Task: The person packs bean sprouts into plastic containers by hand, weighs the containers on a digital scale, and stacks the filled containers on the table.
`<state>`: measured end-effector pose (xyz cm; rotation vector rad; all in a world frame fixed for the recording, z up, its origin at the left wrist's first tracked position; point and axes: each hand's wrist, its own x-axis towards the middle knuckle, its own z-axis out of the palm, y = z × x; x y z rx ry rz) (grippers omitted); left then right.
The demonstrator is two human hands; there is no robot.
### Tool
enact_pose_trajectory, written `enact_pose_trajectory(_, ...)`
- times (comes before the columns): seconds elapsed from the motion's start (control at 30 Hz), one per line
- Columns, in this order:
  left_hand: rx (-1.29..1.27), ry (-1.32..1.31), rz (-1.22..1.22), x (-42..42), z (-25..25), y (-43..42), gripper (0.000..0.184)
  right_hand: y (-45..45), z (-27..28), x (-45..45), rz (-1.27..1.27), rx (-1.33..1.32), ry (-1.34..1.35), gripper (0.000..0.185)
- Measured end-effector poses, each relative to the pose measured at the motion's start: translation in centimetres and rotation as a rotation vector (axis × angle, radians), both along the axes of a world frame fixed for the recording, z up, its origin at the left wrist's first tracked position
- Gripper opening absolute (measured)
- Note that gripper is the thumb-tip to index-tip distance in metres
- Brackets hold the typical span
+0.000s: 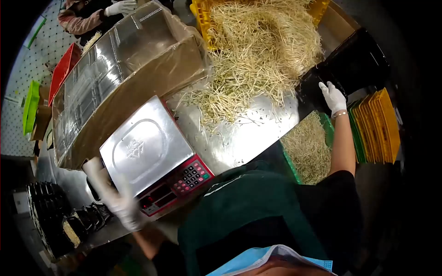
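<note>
My left hand (pixel 120 204), in a white glove, is smeared by motion at the left front corner of the scale (pixel 145 147). Its fingers point up past the scale's left side, close to a small black tray (pixel 90 181); whether they touch it I cannot tell. My right hand (pixel 333 99), also gloved, reaches out at the right with fingers stretched and apart. They rest at the edge of shiny black containers (pixel 361 64). A heap of pale bean sprouts (pixel 262 55) spreads over the metal table (pixel 230 149). More sprouts (pixel 307 149) fill a green crate below my right forearm.
A plastic-lined cardboard box (pixel 133 87) holding clear plastic stands behind the scale. Stacked yellow crates (pixel 380 129) are at right. Black trays (pixel 46 211) are stacked at lower left. Red (pixel 64 69) and lime-green (pixel 31 108) containers stand farther left. Another person's gloved hand (pixel 120 8) is at top.
</note>
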<state>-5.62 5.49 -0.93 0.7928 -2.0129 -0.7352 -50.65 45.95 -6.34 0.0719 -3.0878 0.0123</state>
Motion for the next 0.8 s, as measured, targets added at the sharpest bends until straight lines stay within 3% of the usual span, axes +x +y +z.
enact_pose_trajectory(0.03,-0.037,-0.047,-0.245,-2.9,-2.6,3.4,0.072,0.9,-1.4,-0.5,0.097,-0.127,-0.074,0.062)
enact_pose_trajectory(0.07,0.280,0.064,-0.412,-6.0,-4.8,7.2,0.076,1.8,-2.4,-1.0,0.190,-0.253,-0.151,0.060)
enact_pose_trajectory(0.13,0.342,0.128,-0.676,-13.5,-10.4,11.1,0.092,2.1,-4.9,-1.4,0.296,-0.149,0.006,0.047)
enact_pose_trajectory(0.17,0.289,-0.154,-0.634,-15.7,-12.1,12.6,0.099,2.8,-6.7,-1.9,0.367,-0.099,0.130,0.043)
enact_pose_trajectory(0.2,0.066,-0.377,-0.562,-17.0,-14.1,14.0,0.104,3.2,-6.8,-2.0,0.344,-0.071,0.118,0.039)
enact_pose_trajectory(0.23,0.069,-0.376,-0.563,-17.7,-15.8,15.0,0.104,3.0,-6.4,-1.7,0.323,-0.041,0.110,0.035)
enact_pose_trajectory(0.3,-0.332,-0.789,-0.445,-18.5,-18.4,15.8,0.102,2.0,-3.0,-0.6,0.179,-0.140,-0.033,0.032)
enact_pose_trajectory(0.37,-0.453,-0.678,-0.353,-21.2,-19.3,15.8,0.087,2.2,-3.0,-0.6,0.185,-0.247,0.057,0.035)
enact_pose_trajectory(0.43,-0.389,-0.628,-0.181,-24.2,-18.6,15.7,0.083,1.9,-0.8,0.2,0.180,-0.343,0.089,0.031)
enact_pose_trajectory(0.5,-0.383,-0.588,-0.102,-25.4,-17.1,15.2,0.081,2.1,0.5,0.6,0.356,-0.456,0.287,0.022)
enact_pose_trajectory(0.57,-0.215,-0.108,-0.340,-25.5,-15.0,14.5,0.078,1.1,2.3,1.2,0.774,-0.654,0.326,0.018)
enact_pose_trajectory(0.6,0.309,-0.161,-0.516,-25.0,-10.9,15.3,0.077,0.1,2.8,1.9,0.830,-0.543,0.098,0.020)
enact_pose_trajectory(0.63,0.865,0.055,-0.690,-25.0,-8.3,16.2,0.081,-1.6,3.1,3.3,0.972,-0.366,0.001,0.023)
enact_pose_trajectory(0.7,1.331,0.362,-0.851,-25.1,-7.6,16.6,0.087,-5.5,3.5,6.3,1.356,0.019,-0.063,0.028)
enact_pose_trajectory(0.73,1.438,0.203,-0.725,-24.3,-5.7,16.7,0.084,-7.1,1.9,7.6,1.464,-0.133,-0.101,0.034)
enact_pose_trajectory(0.8,1.375,0.304,-0.460,-22.9,-4.6,15.9,0.063,-10.1,1.0,8.4,1.638,-0.515,-0.056,0.048)
